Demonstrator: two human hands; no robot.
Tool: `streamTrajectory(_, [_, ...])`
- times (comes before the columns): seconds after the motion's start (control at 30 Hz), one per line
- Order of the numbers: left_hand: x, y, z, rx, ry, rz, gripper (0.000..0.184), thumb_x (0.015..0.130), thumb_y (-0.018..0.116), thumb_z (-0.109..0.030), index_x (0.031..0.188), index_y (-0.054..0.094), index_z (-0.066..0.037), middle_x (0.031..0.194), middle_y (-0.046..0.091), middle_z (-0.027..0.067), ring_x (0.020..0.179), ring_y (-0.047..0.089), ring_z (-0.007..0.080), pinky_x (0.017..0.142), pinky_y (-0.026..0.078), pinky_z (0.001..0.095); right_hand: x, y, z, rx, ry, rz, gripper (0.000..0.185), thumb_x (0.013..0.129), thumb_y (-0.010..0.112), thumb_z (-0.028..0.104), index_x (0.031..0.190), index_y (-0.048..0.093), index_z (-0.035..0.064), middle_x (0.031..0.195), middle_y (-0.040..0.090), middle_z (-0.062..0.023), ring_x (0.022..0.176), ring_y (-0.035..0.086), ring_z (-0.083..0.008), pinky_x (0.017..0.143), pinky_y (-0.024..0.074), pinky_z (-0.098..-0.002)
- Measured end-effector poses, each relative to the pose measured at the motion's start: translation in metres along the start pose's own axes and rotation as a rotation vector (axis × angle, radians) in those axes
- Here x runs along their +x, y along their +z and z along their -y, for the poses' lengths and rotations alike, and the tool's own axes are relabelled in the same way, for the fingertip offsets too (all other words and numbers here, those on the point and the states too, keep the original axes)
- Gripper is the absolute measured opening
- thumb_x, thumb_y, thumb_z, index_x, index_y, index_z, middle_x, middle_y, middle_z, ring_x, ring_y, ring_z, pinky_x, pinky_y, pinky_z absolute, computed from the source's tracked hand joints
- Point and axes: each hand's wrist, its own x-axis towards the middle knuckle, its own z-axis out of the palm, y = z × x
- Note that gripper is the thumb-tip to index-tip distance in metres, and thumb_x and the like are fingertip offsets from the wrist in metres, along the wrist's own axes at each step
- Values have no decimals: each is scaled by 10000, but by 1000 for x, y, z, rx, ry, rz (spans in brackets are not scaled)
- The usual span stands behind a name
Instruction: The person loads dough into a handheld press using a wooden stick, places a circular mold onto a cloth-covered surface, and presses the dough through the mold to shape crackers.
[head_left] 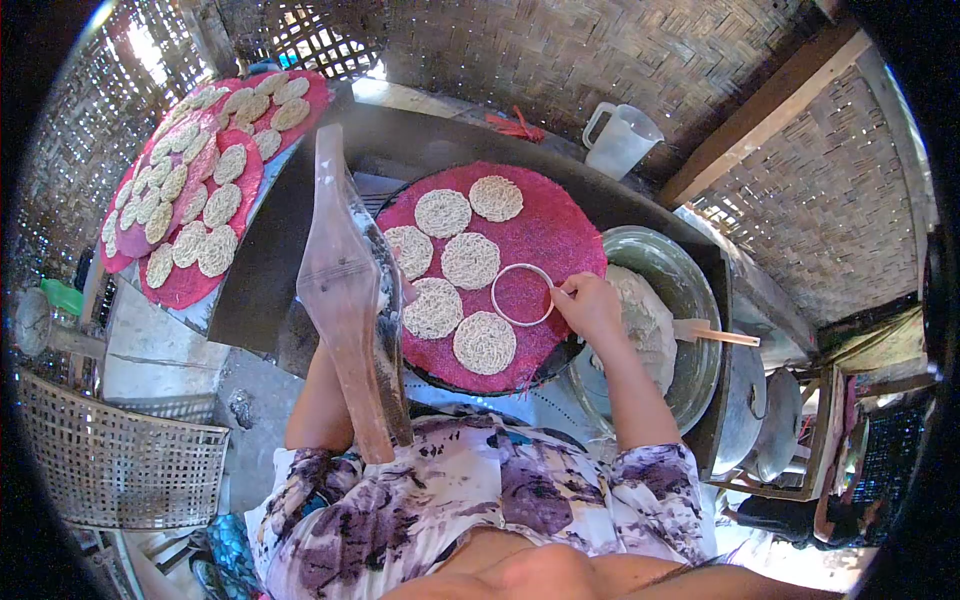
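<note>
Gripping one slender white ring (493, 292) between thumb and fingers, the right hand (589, 303) reaches over the right half of one round magenta mat (555, 212). The mat shows through the ring's opening; whether the ring touches it cannot be told. Six strand-textured discs (470, 260) lie on the mat, all to the left of the ring: two above, two at mid-height and two below. The left one at mid-height is partly covered by one long wooden press (340, 275), widened at its middle. Behind this press the left hand (408, 291) shows only at the fingertips, so its grip cannot be determined.

To the right stands one large bowl (706, 295) containing one pale mass of dough (648, 335) and one spatula (730, 336) with a wooden handle. Beyond the mat are one translucent jug (625, 142) and one red strap (514, 125). At far left, overlapping magenta sheets (190, 288) bear more than twenty similar discs, too crowded for an exact count.
</note>
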Motion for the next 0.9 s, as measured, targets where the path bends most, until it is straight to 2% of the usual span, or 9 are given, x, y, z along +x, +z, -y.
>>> streamTrajectory(0.1, [0, 2, 0, 1, 0, 3, 236, 776, 578, -171, 968, 567, -33, 873, 605, 119, 862, 585, 235, 854, 432, 362, -1, -2, -1, 42, -9, 9, 257, 740, 608, 339, 732, 659, 87, 813, 606, -112, 786, 590, -301, 700, 460, -416])
streamTrajectory(0.2, [2, 2, 1, 0, 7, 3, 236, 772, 582, -173, 963, 568, -34, 866, 606, 118, 861, 585, 237, 857, 430, 364, -4, -8, -11, 91, -76, -126, 299, 754, 598, 354, 777, 652, 61, 796, 600, -112, 762, 581, -303, 687, 455, -414])
streamTrajectory(0.3, [3, 2, 1, 0, 13, 2, 236, 769, 585, -175, 959, 569, -36, 860, 607, 116, 860, 585, 238, 860, 429, 367, 1, -2, -43, 139, -166, -576, 337, 787, 581, 356, 828, 631, 26, 794, 600, -119, 757, 574, -298, 680, 451, -404])
streamTrajectory(0.4, [5, 4, -1, 0, 18, 4, 236, 766, 589, -177, 955, 570, -37, 854, 608, 115, 859, 585, 240, 863, 427, 370, 6, 28, -89, 210, 68, -546, 349, 829, 558, 345, 837, 602, -1, 707, 588, -106, 635, 571, -238, 582, 453, -360])
streamTrajectory(0.5, [8, 6, -1, 3, 26, 10, 236, 763, 592, -180, 951, 571, -38, 848, 609, 114, 858, 585, 241, 865, 426, 372, 0, 19, -95, 760, 474, 189, 267, 879, 506, 292, 916, 587, 41, 655, 558, -22, 476, 500, -123, 432, 404, -269])
streamTrajectory(0.6, [9, 11, -2, 3, 27, 11, 236, 760, 595, -182, 946, 572, -39, 841, 610, 112, 857, 585, 243, 868, 424, 375, -13, 24, -88, 970, 333, 118, 293, 885, 501, 294, 850, 568, 10, 565, 514, -33, 443, 485, -119, 411, 393, -266])
streamTrajectory(0.7, [9, 10, -4, 11, 27, 12, 236, 756, 599, -184, 942, 573, -40, 835, 611, 111, 856, 586, 244, 871, 422, 377, -29, 36, -92, 974, 342, 142, 260, 903, 465, 254, 887, 553, 10, 620, 539, -41, 465, 499, -131, 421, 413, -269])
streamTrajectory(0.9, [3, 6, -6, 29, 38, -5, 236, 750, 606, -188, 934, 575, -42, 823, 612, 108, 853, 586, 247, 877, 419, 383, -98, 40, -29, 1418, 531, 176, 250, 915, 442, 237, 931, 529, 3, 745, 580, -80, 566, 571, -170, 502, 482, -284])
